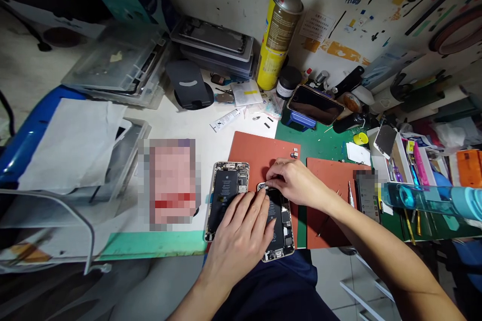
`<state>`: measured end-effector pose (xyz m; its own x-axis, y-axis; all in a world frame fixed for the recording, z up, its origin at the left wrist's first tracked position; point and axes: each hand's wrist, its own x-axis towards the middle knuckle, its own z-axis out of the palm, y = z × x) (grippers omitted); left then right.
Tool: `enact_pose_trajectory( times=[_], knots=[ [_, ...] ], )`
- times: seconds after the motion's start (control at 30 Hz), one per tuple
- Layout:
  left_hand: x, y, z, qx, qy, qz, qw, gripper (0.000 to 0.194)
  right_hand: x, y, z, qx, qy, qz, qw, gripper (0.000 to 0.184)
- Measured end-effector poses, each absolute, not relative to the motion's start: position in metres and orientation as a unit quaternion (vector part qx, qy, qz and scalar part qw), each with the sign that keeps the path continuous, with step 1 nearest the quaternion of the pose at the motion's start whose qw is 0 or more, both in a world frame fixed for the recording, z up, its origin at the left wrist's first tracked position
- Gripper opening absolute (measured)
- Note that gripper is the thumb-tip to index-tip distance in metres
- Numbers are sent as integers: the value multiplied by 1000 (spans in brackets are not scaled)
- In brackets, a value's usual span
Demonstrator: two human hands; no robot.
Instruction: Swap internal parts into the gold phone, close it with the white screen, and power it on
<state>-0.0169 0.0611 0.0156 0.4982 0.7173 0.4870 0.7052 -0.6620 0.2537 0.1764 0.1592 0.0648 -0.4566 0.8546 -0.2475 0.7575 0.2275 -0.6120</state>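
Two opened smartphones lie side by side on a reddish-brown mat (259,148), their black batteries and inner parts bare. My left hand (244,225) rests with its fingers stretched out across the left edge of the right-hand opened phone (277,215), covering part of it. The left-hand opened phone (226,195) is close beside those fingers and partly hidden by them. At the top end of the right-hand phone, my right hand (291,178) has thumb and forefinger pinched together. Whatever is between those fingertips is too small to make out. Small metal parts (294,152) sit on the mat above.
A second brown mat (324,170) holds thin tools and a screwdriver (351,193). A blue water bottle (429,199) lies at right, near a tool tray (399,153). Behind stand a yellow spray can (276,35) and a phone on a blue stand (316,104).
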Motion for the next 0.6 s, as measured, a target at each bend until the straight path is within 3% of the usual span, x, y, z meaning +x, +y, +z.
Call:
enact_pose_trajectory(
  times=[0.6],
  knots=[
    [-16,59,13,864,423,274,0,44,179,156,62,-480,-804,339,91,23]
  ],
)
